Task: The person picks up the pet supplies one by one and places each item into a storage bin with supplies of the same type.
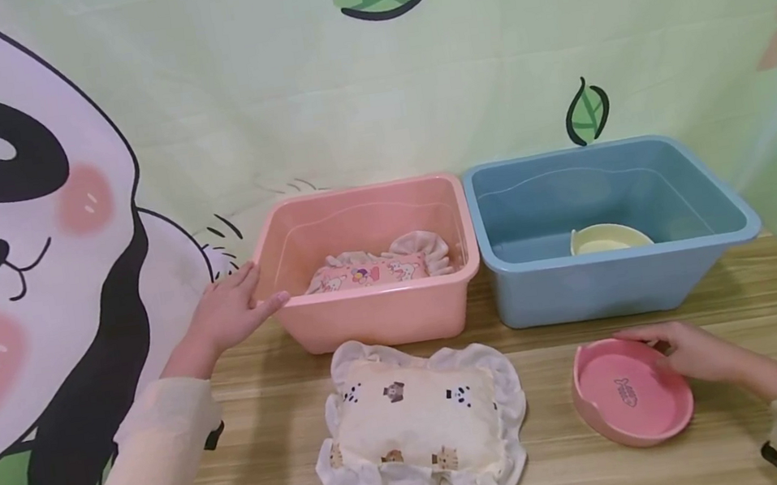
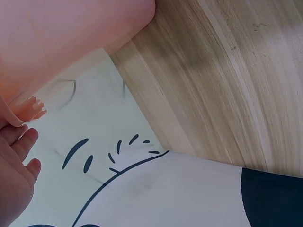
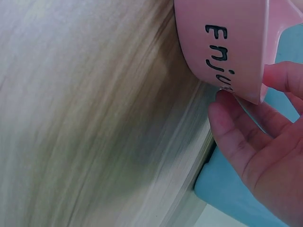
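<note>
Right wrist view, lettering (image 3: 218,53) unseen from head, right grip (image 1: 693,350) pinching pink bowl (image 1: 605,388), left grip (image 1: 229,308) apart

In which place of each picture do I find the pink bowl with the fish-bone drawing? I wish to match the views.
Head: lower right, the pink bowl, held at its rim by the right hand.
Left wrist: not in this picture.
Right wrist: top right, cut by the edge, lettered side showing.
Shared landmark: the wooden table, in all three.
</note>
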Demonstrator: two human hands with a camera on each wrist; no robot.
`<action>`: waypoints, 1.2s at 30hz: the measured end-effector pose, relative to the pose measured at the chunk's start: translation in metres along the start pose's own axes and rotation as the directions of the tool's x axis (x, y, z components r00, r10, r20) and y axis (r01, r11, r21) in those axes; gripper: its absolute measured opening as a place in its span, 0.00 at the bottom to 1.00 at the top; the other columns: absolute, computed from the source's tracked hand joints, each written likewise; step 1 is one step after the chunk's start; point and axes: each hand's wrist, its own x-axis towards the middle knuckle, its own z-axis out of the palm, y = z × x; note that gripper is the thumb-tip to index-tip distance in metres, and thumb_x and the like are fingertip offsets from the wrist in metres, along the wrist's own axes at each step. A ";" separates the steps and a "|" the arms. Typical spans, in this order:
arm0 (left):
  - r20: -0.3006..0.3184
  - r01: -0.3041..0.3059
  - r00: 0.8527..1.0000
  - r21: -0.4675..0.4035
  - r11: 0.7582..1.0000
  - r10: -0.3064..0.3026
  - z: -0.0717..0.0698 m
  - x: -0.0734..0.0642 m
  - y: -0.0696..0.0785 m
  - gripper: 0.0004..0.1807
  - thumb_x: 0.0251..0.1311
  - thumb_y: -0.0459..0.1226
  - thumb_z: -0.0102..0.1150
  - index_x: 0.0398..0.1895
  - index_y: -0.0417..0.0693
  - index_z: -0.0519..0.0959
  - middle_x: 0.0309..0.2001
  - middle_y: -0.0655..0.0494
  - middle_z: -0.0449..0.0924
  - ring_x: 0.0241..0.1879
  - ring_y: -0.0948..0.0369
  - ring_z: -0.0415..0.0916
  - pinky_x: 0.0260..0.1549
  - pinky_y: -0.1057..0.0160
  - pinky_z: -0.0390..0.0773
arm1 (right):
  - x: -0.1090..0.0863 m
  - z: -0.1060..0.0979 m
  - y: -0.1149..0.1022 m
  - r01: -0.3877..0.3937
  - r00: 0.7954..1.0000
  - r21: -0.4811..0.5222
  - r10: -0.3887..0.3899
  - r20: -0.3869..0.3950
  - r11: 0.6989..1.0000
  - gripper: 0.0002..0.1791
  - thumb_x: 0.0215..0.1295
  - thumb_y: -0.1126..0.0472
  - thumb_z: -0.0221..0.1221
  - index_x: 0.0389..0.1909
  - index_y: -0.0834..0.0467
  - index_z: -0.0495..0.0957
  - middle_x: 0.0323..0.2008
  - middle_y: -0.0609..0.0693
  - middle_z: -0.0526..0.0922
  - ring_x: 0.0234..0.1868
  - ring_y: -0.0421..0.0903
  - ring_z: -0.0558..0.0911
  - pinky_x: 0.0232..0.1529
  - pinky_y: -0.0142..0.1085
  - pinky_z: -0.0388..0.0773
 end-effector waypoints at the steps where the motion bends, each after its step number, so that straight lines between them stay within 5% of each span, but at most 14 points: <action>1: -0.001 0.000 1.000 -0.001 1.000 0.000 0.000 0.000 0.000 0.49 0.54 0.67 0.32 0.67 0.39 0.45 0.67 0.38 0.48 0.63 0.39 0.50 0.59 0.40 0.51 | 0.000 0.000 0.001 0.014 1.000 0.003 -0.014 0.003 1.000 0.31 0.42 0.73 0.58 0.54 0.67 0.69 0.51 0.65 0.73 0.45 0.39 0.75 0.38 0.26 0.74; 7: -0.003 -0.006 1.000 0.003 1.000 0.006 0.000 0.000 -0.001 0.49 0.54 0.67 0.32 0.67 0.39 0.45 0.67 0.38 0.48 0.63 0.39 0.50 0.59 0.40 0.52 | -0.001 -0.002 0.004 0.044 0.999 0.000 -0.044 0.025 0.999 0.32 0.42 0.74 0.58 0.55 0.67 0.68 0.52 0.66 0.72 0.46 0.31 0.72 0.40 0.27 0.74; 15: -0.001 -0.015 1.000 0.011 1.000 0.015 0.000 0.000 -0.001 0.49 0.54 0.67 0.32 0.67 0.37 0.46 0.67 0.37 0.48 0.63 0.39 0.50 0.60 0.41 0.51 | -0.003 -0.004 0.003 -0.016 0.996 0.029 0.014 0.092 0.999 0.34 0.45 0.74 0.56 0.59 0.65 0.64 0.56 0.65 0.68 0.52 0.41 0.71 0.42 0.30 0.76; 18: -0.004 -0.013 1.000 0.006 1.000 0.013 -0.001 0.000 -0.001 0.49 0.54 0.67 0.32 0.67 0.37 0.46 0.67 0.37 0.48 0.63 0.39 0.50 0.59 0.41 0.51 | -0.003 -0.004 0.003 -0.054 0.992 0.109 0.041 0.122 0.993 0.36 0.45 0.76 0.54 0.61 0.65 0.61 0.58 0.69 0.64 0.46 0.40 0.73 0.32 0.31 0.77; 22: -0.012 -0.010 1.000 -0.002 1.000 0.010 -0.001 0.000 0.000 0.49 0.54 0.67 0.33 0.67 0.37 0.47 0.66 0.37 0.48 0.63 0.39 0.50 0.59 0.40 0.51 | -0.005 -0.003 0.003 -0.092 0.986 0.217 0.059 0.155 0.972 0.38 0.45 0.79 0.50 0.63 0.65 0.55 0.58 0.73 0.58 0.24 0.40 0.71 0.19 0.33 0.73; 25: -0.017 -0.006 1.000 -0.003 1.000 0.006 0.000 0.000 0.000 0.49 0.54 0.67 0.33 0.67 0.38 0.47 0.66 0.38 0.49 0.63 0.40 0.51 0.59 0.41 0.51 | -0.005 -0.003 0.002 -0.115 0.984 0.238 0.077 0.163 0.964 0.39 0.45 0.79 0.49 0.64 0.65 0.53 0.58 0.74 0.58 0.17 0.38 0.67 0.18 0.34 0.73; 36: -0.012 -0.006 1.000 0.003 1.000 0.006 0.001 0.001 -0.001 0.50 0.53 0.68 0.32 0.67 0.37 0.47 0.67 0.38 0.48 0.64 0.40 0.49 0.60 0.41 0.49 | -0.006 0.000 0.001 -0.164 0.980 0.227 0.133 0.147 0.960 0.38 0.43 0.78 0.48 0.62 0.67 0.56 0.53 0.73 0.64 0.32 0.48 0.73 0.16 0.34 0.73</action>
